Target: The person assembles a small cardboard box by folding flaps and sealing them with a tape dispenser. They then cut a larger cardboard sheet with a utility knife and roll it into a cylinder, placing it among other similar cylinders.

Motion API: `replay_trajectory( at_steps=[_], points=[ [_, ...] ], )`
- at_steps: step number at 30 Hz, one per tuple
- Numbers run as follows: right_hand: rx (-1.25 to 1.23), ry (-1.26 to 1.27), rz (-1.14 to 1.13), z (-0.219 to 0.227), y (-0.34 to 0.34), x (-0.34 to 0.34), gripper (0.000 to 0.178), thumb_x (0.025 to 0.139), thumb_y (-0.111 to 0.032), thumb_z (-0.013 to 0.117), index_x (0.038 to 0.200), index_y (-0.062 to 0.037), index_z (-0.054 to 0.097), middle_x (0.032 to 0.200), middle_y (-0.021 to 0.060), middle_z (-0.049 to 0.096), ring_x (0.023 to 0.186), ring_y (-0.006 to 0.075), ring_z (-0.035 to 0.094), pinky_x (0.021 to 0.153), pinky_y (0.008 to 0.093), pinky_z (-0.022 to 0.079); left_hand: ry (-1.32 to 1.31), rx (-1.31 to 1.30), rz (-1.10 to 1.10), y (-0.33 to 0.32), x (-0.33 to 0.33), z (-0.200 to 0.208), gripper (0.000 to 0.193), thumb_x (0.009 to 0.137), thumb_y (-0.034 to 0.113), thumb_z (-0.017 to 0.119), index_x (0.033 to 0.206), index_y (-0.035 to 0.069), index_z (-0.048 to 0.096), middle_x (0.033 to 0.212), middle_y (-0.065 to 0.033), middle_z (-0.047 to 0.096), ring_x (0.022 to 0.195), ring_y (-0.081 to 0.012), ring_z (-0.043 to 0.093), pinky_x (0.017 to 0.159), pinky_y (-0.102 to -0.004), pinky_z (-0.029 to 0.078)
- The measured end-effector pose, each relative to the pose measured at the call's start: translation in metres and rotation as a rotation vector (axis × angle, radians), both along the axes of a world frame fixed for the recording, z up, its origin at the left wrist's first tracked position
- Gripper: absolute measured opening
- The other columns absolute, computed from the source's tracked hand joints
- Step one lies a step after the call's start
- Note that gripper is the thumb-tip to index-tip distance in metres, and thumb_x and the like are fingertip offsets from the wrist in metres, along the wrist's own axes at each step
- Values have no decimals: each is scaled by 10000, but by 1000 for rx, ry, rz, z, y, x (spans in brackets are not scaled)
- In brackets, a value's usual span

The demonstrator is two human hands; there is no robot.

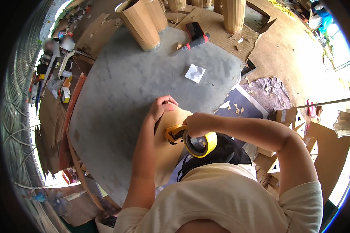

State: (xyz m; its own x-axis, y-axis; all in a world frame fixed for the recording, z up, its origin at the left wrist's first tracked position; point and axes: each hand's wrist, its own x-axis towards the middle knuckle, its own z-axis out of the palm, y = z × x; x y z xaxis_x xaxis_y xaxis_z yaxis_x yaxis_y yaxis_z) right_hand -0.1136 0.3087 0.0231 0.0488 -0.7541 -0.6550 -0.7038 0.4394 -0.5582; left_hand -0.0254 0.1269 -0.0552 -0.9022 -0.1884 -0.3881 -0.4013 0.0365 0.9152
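A piece of brown cardboard lies over the near edge of the grey table, close to my body. My left hand grips its far end, fingers curled over the edge. In my right hand is a yellow tape dispenser, carrying a wide roll of yellow-edged tape. The dispenser's head rests on or just above the cardboard; I cannot tell which. My right fingers are wrapped round its handle and partly hidden.
The grey tabletop holds a white paper square and a red-and-black cordless tool. Tall cardboard tubes stand at the far side. Tools and tape crowd a surface at left. Cardboard boxes are stacked at right.
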Motion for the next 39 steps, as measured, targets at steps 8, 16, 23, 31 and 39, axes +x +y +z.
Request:
replay_trajectory(
  at_steps=[8, 16, 23, 31, 39],
  points=[
    [235, -486, -246, -48, -13, -29, 410, 613, -65, 541, 1019, -30, 594, 848, 149, 614, 750, 267, 591, 683, 331, 484, 30, -28, 23, 7, -6, 9, 224, 635, 117, 590, 813, -13, 628, 700, -54, 593, 640, -95, 514, 602, -234, 420],
    [-300, 131, 559, -13, -5, 47, 241, 670, -251, 622, 856, -112, 686, 919, 96, 649, 888, 246, 618, 651, 375, 495, 92, -101, 40, 0, 0, 3, 241, 624, 118, 612, 827, -9, 642, 836, -61, 626, 710, -98, 536, 664, -237, 432],
    [-252, 94, 420, -12, 15, -51, 469, 672, -179, 574, 1131, -255, 521, 883, 31, 616, 880, 278, 581, 641, 400, 495, -39, -696, 177, 38, 28, 40, 716, 717, 251, 693, 1303, 10, 358, 1220, -214, 465, 1131, -299, 460, 928, -355, 376],
    [-454, 764, -517, -66, 43, -178, 595, 755, -91, 565, 1299, -267, 397, 938, 136, 492, 843, 298, 542, 661, 394, 477, -274, -836, 351, 74, 92, 49, 677, 669, 324, 739, 1192, -6, 463, 1107, -208, 552, 1015, -341, 539, 851, -376, 441],
    [-733, 971, -517, -128, 7, -223, 680, 713, -28, 523, 1340, -233, 356, 863, 124, 474, 804, 294, 505, 738, 393, 421, -410, -845, 385, 73, 78, 58, 735, 644, 341, 763, 1226, 9, 462, 1140, -155, 564, 1035, -275, 554, 862, -330, 440]
  ],
)
